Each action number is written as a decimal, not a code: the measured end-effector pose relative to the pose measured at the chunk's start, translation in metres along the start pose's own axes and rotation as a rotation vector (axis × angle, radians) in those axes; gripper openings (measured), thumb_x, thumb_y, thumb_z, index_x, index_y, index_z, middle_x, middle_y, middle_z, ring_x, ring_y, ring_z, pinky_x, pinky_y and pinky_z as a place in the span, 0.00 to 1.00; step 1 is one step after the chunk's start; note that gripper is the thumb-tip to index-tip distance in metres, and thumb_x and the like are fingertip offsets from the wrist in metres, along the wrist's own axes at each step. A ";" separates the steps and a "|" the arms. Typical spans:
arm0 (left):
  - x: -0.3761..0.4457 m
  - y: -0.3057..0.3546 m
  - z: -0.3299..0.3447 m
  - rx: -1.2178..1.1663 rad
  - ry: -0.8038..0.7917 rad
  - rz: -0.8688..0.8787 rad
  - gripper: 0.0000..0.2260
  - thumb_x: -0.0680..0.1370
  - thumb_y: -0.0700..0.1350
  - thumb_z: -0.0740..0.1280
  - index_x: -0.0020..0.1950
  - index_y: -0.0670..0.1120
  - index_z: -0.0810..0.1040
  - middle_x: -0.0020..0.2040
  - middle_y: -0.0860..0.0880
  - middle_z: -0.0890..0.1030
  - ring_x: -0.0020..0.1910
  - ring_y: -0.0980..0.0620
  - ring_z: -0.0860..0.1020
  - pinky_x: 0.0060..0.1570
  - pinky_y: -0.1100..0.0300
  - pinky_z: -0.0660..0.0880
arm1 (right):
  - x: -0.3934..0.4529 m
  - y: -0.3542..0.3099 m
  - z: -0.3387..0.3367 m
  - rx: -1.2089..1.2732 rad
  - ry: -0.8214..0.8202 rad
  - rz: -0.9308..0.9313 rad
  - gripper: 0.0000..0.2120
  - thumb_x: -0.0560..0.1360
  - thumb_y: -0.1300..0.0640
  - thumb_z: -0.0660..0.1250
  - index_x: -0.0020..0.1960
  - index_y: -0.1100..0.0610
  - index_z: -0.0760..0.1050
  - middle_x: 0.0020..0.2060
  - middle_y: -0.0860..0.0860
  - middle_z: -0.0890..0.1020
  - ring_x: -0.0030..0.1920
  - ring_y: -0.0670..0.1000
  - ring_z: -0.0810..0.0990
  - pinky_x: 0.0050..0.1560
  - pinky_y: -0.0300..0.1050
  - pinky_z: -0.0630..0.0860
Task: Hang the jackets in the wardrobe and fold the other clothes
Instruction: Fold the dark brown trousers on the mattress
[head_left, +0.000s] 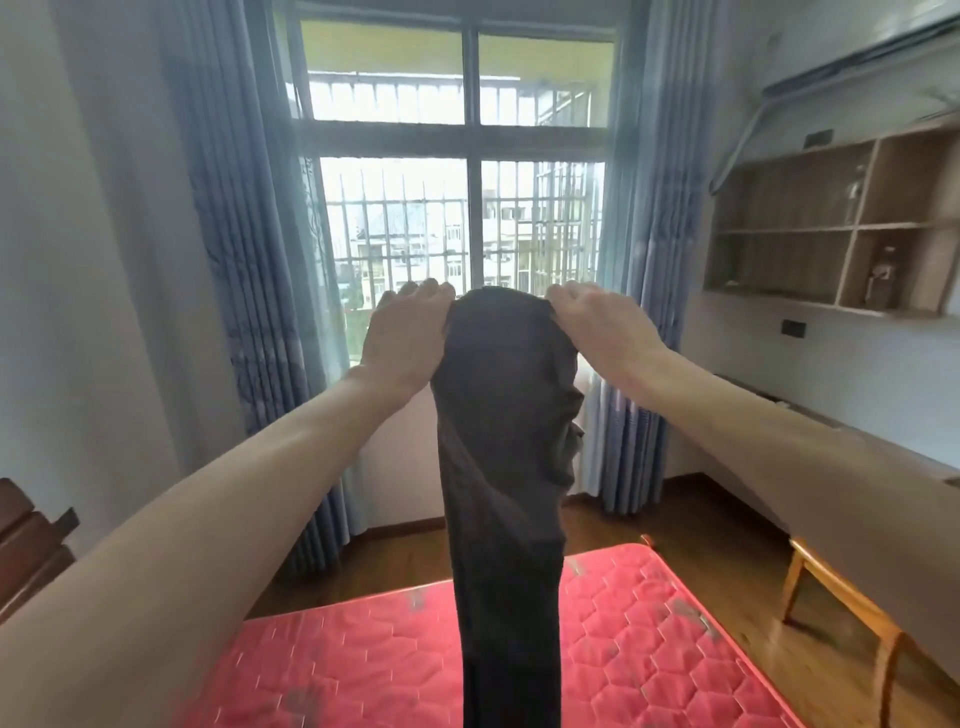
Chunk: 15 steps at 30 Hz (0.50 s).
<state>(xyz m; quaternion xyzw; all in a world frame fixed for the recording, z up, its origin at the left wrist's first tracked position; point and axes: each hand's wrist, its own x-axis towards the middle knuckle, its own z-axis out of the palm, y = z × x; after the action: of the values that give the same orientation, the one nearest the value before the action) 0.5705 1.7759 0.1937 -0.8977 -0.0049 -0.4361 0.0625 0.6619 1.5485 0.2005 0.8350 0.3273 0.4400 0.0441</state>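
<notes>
both arms stretched out and raised toward 12 o'clock, left hand (402, 332) and right hand (597, 325) pinching with curled fingers, knuckles up

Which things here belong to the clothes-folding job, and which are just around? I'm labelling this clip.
In the job:
- dark garment, held up, hanging over the mattress
- left hand, gripping its top edge
- right hand, gripping its top edge
- red quilted mattress, the likely folding surface

Just around:
- wooden chair
- wall shelf
- blue curtains
- barred window
</notes>
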 end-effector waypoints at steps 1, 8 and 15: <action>-0.007 0.003 -0.001 -0.033 0.051 0.036 0.02 0.83 0.39 0.65 0.54 0.42 0.75 0.51 0.43 0.79 0.51 0.40 0.77 0.57 0.46 0.72 | -0.010 0.007 -0.002 -0.007 0.016 -0.028 0.05 0.82 0.67 0.65 0.55 0.60 0.72 0.42 0.52 0.76 0.39 0.53 0.74 0.36 0.50 0.76; -0.145 0.053 0.043 -0.195 -0.134 0.147 0.09 0.75 0.42 0.74 0.49 0.44 0.74 0.47 0.46 0.79 0.47 0.41 0.78 0.51 0.46 0.75 | -0.168 -0.010 0.029 0.008 -0.067 -0.291 0.09 0.78 0.66 0.71 0.58 0.60 0.77 0.46 0.54 0.80 0.44 0.54 0.82 0.40 0.48 0.83; -0.422 0.147 0.170 -0.234 -0.593 0.163 0.16 0.61 0.39 0.78 0.46 0.47 0.80 0.44 0.49 0.81 0.43 0.44 0.81 0.41 0.52 0.77 | -0.453 -0.130 0.141 0.101 -0.340 -0.285 0.12 0.74 0.66 0.58 0.45 0.55 0.79 0.37 0.52 0.78 0.33 0.53 0.79 0.28 0.47 0.76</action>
<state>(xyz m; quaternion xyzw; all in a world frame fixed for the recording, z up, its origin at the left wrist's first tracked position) 0.4509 1.6694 -0.2571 -0.9841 0.0994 -0.1470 -0.0106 0.5234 1.4153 -0.2521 0.8435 0.4517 0.2655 0.1183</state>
